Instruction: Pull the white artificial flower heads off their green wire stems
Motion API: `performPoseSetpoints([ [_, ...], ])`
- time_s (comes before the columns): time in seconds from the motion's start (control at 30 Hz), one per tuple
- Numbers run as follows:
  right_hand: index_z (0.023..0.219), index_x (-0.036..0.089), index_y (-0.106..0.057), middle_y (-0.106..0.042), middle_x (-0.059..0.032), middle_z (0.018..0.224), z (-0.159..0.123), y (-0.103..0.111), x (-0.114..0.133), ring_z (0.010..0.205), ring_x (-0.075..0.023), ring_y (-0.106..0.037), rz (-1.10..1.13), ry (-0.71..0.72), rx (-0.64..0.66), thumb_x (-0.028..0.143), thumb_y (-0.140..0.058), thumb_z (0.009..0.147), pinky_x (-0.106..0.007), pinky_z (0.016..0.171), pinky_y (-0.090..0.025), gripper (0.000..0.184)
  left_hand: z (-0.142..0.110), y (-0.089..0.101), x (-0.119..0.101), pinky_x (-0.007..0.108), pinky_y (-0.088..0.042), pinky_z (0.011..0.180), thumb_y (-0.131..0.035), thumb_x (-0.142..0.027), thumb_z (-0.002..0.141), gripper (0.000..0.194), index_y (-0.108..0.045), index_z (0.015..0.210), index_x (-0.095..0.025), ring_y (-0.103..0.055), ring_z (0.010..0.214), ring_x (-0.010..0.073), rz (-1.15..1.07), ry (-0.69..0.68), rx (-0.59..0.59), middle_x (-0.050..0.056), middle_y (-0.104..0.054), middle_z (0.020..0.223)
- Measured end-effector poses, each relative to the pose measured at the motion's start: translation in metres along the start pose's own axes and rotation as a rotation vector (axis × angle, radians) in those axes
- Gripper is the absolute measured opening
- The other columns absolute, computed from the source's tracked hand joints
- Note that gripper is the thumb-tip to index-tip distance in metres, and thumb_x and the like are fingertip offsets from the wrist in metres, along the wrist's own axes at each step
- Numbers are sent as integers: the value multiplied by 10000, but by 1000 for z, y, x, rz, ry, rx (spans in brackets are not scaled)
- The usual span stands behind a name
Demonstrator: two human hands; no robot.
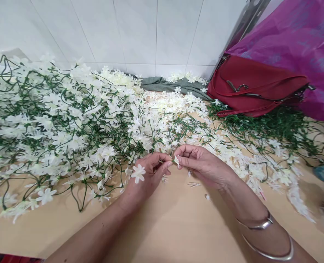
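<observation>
My left hand (151,171) is closed, thumb and forefinger pinching a green stem. At the stem's tip is a small white artificial flower (176,160), which my right hand (196,162) pinches between thumb and fingers. The two hands almost meet over the table. Another white flower (138,173) shows against the back of my left hand; where its stem runs is hidden. Just behind my hands lie loose white blossoms and green stems (189,126). A few thin white stamens (193,184) lie on the tabletop below my right hand.
A large heap of white artificial flowers (68,117) on green stems covers the left. At the back right, a red handbag (249,86) rests by green stems (277,124) and purple wrapping (301,44). Grey-green cloth (162,84) lies along the tiled wall (140,33). The tan table (162,233) extends forward.
</observation>
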State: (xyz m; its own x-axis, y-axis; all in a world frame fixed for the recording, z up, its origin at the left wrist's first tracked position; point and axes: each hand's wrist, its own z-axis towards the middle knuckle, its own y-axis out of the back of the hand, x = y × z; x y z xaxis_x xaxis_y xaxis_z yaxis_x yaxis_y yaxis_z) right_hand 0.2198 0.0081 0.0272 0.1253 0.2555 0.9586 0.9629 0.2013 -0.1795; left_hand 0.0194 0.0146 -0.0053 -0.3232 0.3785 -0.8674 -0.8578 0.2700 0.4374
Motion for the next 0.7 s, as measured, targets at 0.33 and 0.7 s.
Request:
performPoseSetpoints([
  [0.33,823,196,-725,-657,9,783,0,-7,-10,747,-144,-559,98,7,-104,409,-921,673,-288,737,-413,326,1,-6,10,218,-477,579,-643,-325,985,165,-700,961,-172,-678,652,134,-162,37,-22,39,-739,741],
  [0.7,826,192,-704,-644,12,747,5,-14,-18,721,-146,-561,-37,106,-186,437,-873,720,-298,710,-438,316,2,-6,11,213,-506,612,-660,-328,975,169,-687,941,-164,-700,678,134,-174,93,-48,48,-758,773],
])
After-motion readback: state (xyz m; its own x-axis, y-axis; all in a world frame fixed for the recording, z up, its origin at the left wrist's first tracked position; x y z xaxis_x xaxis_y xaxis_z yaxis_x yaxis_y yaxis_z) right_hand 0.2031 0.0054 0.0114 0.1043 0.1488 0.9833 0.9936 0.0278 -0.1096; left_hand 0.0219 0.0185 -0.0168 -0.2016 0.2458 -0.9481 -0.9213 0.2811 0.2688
